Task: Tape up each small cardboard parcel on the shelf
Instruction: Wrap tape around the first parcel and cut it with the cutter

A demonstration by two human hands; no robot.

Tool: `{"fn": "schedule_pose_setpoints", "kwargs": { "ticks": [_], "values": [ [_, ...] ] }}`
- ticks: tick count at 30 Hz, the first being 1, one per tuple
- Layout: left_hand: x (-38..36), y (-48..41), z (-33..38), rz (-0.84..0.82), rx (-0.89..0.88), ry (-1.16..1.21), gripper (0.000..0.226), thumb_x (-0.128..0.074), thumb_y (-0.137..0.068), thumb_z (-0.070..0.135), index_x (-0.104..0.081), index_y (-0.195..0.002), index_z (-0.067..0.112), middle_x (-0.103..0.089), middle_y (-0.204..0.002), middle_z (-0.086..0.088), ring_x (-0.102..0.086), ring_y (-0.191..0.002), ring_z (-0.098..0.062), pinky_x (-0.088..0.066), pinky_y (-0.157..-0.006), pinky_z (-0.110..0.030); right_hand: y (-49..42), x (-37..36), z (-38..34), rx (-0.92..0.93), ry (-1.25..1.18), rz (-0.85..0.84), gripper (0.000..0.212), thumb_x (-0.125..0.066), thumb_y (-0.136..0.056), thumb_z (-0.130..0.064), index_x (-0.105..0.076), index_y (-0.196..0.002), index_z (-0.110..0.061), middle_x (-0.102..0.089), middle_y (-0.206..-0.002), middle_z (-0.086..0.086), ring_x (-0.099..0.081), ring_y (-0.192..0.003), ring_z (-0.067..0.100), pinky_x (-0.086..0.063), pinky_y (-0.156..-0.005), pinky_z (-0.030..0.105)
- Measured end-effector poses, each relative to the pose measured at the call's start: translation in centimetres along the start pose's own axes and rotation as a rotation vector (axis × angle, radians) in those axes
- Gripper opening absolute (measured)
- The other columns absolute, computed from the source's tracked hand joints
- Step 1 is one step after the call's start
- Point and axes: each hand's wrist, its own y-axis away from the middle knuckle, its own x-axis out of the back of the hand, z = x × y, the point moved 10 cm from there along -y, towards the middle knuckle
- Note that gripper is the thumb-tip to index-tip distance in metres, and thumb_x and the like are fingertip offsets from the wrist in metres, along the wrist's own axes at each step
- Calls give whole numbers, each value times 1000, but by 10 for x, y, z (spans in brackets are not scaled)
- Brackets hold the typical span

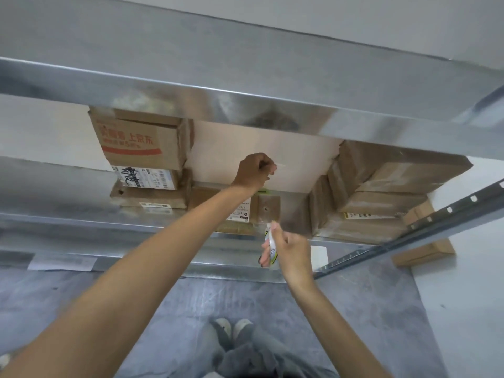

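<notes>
Tape, seemingly pinched in left fingers, is drawn from a roll gripped in right fingers, for pressing onto the parcel.

— What is the person wearing?
— Loose grey trousers, bunched in folds, over pale shoes with a dark mark on each toe.
— And higher up?
— The left hand and right hand are bare, as are both forearms.
</notes>
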Motion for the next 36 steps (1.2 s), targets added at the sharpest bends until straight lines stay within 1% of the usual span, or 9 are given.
{"fn": "schedule_pose_setpoints", "kwargs": {
  "ticks": [3,8,13,17,22,25,28,31,36],
  "values": [
    [-5,-4,-19,-34,-4,-127,14,-55,-90,5,-58,-78,12,-63,-79,-1,-57,-70,-10,-48,-71,-24,-1,-15,13,-27,77,-27,58,-40,-100,-33,-65,-62,3,-58,-39,1,-57,-40,10,-41,-51,8],
    [-12,-11,-36,-69,-6,-202,8,-54,-91,1,-59,-87,6,-65,-91,-9,-56,-83,-14,-38,-69,-14,-13,-20,30,-113,72,-26,61,-42,-99,-34,-67,-67,12,-57,-38,0,-56,-36,9,-41,-45,7],
    [-20,-22,-50,-68,6,-216,7,-56,-92,3,-62,-92,0,-60,-87,-5,-53,-81,-14,-37,-61,-11,-22,-20,40,-143,33,18,59,-44,-99,-34,-67,-62,6,-59,-40,3,-58,-37,13,-47,-47,14],
    [-31,-27,-60,-90,13,-219,7,-59,-89,2,-58,-84,6,-59,-86,-5,-53,-80,-14,-37,-57,-3,-25,-20,53,-157,-13,76,58,-46,-98,-33,-65,-53,-2,-60,-41,6,-59,-38,17,-51,-49,19],
    [-37,-32,-70,-121,12,-259,10,-59,-86,-2,-58,-79,6,-60,-84,-5,-55,-81,-17,-41,-68,-21,-33,-23,63,-198,-65,76,56,-48,-98,-31,-65,-57,3,-58,-38,6,-56,-34,15,-46,-40,18],
    [-47,-31,-76,-205,19,-355,11,-59,-87,-2,-61,-80,7,-61,-84,-3,-57,-82,-16,-44,-69,-20,-36,-24,65,-200,-60,45,56,-48,-97,-33,-64,-58,4,-57,-38,6,-54,-33,14,-45,-41,16],
    [-52,-35,-79,-317,64,-453,8,-65,-87,-1,-71,-90,-1,-70,-98,-12,-62,-90,-16,-44,-76,-19,-43,-25,69,-217,-18,21,57,-47,-98,-33,-64,-57,4,-57,-38,5,-53,-32,13,-42,-41,14],
    [-53,-33,-77,-400,114,-468,10,-67,-85,0,-71,-93,4,-69,-105,-11,-63,-99,-21,-46,-80,-22,-50,-26,74,-252,20,10,56,-47,-98,-30,-63,-55,2,-56,-38,5,-52,-32,14,-43,-41,17],
    [-55,-20,-55,-371,-111,-546,18,-69,-81,0,-65,-81,18,-67,-87,6,-65,-83,-11,-54,-79,-29,-44,-29,79,-257,-21,38,51,-45,-100,-25,-59,-59,1,-52,-36,6,-48,-28,12,-40,-36,16]
  ]
}}
